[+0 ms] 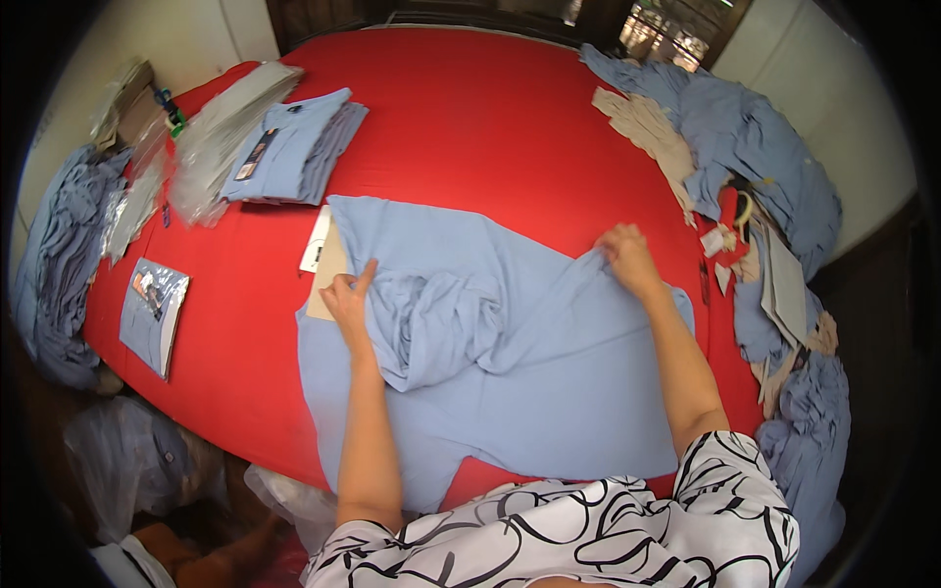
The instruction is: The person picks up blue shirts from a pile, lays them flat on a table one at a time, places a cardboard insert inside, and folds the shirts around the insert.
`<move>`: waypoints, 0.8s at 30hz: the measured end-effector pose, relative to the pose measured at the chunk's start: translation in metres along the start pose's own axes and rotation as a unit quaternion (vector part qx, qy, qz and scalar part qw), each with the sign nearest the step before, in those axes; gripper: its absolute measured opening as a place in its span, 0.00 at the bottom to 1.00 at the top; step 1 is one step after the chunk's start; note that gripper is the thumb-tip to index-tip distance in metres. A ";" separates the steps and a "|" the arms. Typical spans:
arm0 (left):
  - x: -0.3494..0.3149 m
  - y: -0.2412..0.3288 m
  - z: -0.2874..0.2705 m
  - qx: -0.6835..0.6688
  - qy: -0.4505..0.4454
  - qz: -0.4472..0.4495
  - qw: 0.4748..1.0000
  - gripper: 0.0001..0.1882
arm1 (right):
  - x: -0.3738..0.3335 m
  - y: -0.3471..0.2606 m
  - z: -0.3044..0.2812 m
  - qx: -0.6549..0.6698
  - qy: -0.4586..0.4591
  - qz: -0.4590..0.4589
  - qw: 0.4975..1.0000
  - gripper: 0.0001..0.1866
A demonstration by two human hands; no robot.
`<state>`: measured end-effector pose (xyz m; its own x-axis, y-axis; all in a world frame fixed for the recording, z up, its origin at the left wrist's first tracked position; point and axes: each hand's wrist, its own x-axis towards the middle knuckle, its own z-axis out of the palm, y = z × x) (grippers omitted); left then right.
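Observation:
A light blue shirt [578, 412] lies spread over the red table in front of me, with a crumpled bunch of its cloth in the middle. My left hand [349, 296] rests at its left part, fingers apart, touching the shirt and a beige cardboard piece [326, 269]. Part of that cardboard is under the hand and cloth. At the right, my right hand [629, 257] pinches the shirt's edge and draws the cloth into a taut fold. Beside the cardboard is a white card [315, 240] with dark print.
Folded blue shirts [284, 147] are stacked at the far left by clear plastic bags [211, 147]. A packaged shirt [154, 316] lies on the left. Heaps of blue cloth [755, 137] and a tape roll [743, 208] line the right. Another person's arm [221, 561] shows lower left.

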<state>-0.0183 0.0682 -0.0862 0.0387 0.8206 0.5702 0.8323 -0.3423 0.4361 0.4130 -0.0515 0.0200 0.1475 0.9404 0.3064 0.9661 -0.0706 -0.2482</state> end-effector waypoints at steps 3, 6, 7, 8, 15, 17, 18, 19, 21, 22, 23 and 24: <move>0.003 0.017 -0.014 -0.026 -0.038 -0.011 0.999 0.25 | -0.025 0.036 -0.051 -0.028 0.212 0.021 0.977 0.06; 0.004 0.012 -0.027 -0.036 -0.062 -0.024 0.997 0.25 | -0.075 0.026 -0.108 -0.072 0.314 0.070 0.944 0.05; 0.004 0.012 -0.029 -0.035 -0.084 -0.028 0.995 0.25 | -0.102 0.030 -0.117 -0.072 0.324 0.099 0.938 0.05; 0.005 0.010 -0.030 -0.036 -0.102 -0.031 0.994 0.26 | -0.131 0.033 -0.125 -0.070 0.271 0.147 0.949 0.05; 0.031 0.007 -0.066 -0.074 -0.272 -0.025 0.959 0.32 | -0.246 0.036 -0.120 -0.047 0.031 0.306 0.950 0.11; 0.037 0.014 -0.074 -0.081 -0.311 -0.005 0.947 0.33 | -0.231 0.071 -0.091 0.008 0.129 0.296 0.946 0.14; 0.038 0.006 -0.074 -0.058 -0.318 0.004 0.946 0.34 | -0.210 0.079 -0.078 0.049 0.148 0.331 0.931 0.16; 0.039 0.008 -0.075 -0.052 -0.317 0.008 0.947 0.34 | -0.187 0.083 -0.066 0.086 0.167 0.367 0.911 0.19; 0.038 0.013 -0.076 -0.040 -0.313 0.012 0.949 0.34 | -0.144 0.088 -0.048 0.059 0.130 0.417 0.898 0.22; 0.036 0.012 -0.079 -0.037 -0.304 0.010 0.952 0.34 | -0.123 0.084 -0.046 0.024 0.075 0.408 0.910 0.22; 0.033 0.010 -0.082 -0.034 -0.294 0.006 0.955 0.33 | -0.104 0.083 -0.045 -0.012 0.021 0.394 0.919 0.22; 0.032 0.010 -0.081 -0.036 -0.287 0.004 0.957 0.33 | -0.096 0.095 -0.047 -0.020 0.068 0.412 0.908 0.21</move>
<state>-0.0538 0.0536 -0.0072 0.3590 0.9272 0.1071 0.7917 -0.3633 0.4911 0.5001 -0.1646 0.0105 0.8465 0.5128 0.1431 0.5220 -0.7468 -0.4121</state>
